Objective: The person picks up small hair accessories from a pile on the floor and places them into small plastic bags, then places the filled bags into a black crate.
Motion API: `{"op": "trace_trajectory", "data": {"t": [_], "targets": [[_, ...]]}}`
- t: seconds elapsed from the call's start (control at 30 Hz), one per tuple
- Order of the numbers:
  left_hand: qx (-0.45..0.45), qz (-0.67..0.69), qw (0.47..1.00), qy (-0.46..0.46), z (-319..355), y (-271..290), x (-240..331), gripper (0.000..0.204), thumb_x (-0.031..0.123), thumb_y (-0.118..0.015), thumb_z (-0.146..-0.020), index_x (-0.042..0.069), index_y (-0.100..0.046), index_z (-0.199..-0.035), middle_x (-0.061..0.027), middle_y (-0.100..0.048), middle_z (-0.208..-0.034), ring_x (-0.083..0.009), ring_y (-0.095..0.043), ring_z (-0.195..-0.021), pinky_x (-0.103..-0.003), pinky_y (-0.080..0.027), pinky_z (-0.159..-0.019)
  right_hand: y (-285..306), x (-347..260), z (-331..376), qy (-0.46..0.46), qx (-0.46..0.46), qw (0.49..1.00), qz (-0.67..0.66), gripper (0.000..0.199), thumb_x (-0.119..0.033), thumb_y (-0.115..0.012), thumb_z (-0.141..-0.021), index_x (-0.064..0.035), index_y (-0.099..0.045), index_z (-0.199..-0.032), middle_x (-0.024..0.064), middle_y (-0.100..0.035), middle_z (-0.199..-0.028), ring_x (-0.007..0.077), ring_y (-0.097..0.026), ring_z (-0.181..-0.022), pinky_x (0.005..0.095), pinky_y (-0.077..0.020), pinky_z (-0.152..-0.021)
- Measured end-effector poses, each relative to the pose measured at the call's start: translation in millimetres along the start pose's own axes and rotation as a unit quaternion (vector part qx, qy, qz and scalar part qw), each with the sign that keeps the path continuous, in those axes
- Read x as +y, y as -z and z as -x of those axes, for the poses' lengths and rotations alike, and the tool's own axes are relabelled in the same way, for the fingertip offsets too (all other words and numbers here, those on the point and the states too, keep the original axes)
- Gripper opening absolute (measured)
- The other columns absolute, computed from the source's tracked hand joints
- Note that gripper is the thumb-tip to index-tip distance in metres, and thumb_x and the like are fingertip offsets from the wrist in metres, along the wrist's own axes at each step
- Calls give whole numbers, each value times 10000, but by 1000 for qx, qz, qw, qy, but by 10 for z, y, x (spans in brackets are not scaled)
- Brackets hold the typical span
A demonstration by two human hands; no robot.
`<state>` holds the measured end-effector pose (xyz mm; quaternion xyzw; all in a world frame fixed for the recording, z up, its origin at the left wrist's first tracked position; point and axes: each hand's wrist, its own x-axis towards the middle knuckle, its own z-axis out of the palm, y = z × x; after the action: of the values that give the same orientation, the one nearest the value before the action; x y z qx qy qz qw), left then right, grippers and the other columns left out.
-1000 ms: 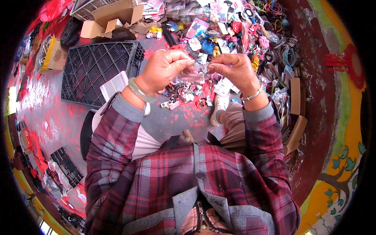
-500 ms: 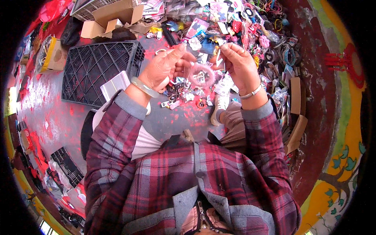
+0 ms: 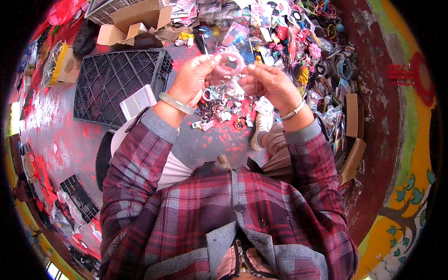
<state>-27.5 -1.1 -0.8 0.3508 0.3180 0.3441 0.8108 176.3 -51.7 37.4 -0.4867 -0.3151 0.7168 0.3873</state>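
A fluffy pale pink hair tie (image 3: 227,71), shaped like a ring, is held up between my hands over a pile of small accessories. My left hand (image 3: 192,80) pinches its left side between thumb and fingers. At its right edge, the thumb and bent fingers of my right hand (image 3: 273,84) close on it; the exact contact there is hard to see. Beneath both hands lie several hair ties and trinkets (image 3: 219,109) on the floor. A pale bangle (image 3: 176,103) circles my left wrist, a silver one (image 3: 294,110) my right.
A black plastic crate (image 3: 121,86) lies at the left, with a clear flat case (image 3: 137,101) by its near corner. An opened cardboard box (image 3: 135,23) stands behind it. Heaped accessories and packets (image 3: 322,51) spread along the right, beside cardboard pieces (image 3: 352,161). My shoe (image 3: 262,128) is close to the pile.
The pink hair tie has risen from below my hands to between my fingertips. My right hand has come lower and turned inward; the white strip at its fingers no longer shows.
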Motion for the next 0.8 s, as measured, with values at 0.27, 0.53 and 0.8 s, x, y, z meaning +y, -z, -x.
{"op": "trace_trajectory", "data": {"t": [0.27,0.53,0.8], "targets": [[15,21,1000,-10,39,-114,60,282,189,-439,-900,-34,-501,-1060,-141,-598,-964,-197,-602,-879,-331,-485,-792,-6,110,-52,-9,-15,1000,7,121,-117,-628,-774,-3,-605,-809,101,-635,-728,165,-628,-638,252,-511,-591],[-10,8,1000,5,40,-52,110,283,181,-454,-892,-44,-513,-1053,-144,-598,-980,-198,-606,-858,-322,-490,-786,-60,10,-23,0,-7,998,70,114,-92,-611,-772,14,-601,-813,108,-634,-714,176,-627,-629,253,-509,-602],[47,1,984,-173,76,132,354,240,203,-493,-871,-19,-575,-914,-92,-607,-843,-159,-595,-744,-282,-488,-692,74,248,-57,81,105,969,210,247,-180,-549,-835,15,-567,-986,94,-627,-866,153,-606,-709,247,-481,-650]]}}
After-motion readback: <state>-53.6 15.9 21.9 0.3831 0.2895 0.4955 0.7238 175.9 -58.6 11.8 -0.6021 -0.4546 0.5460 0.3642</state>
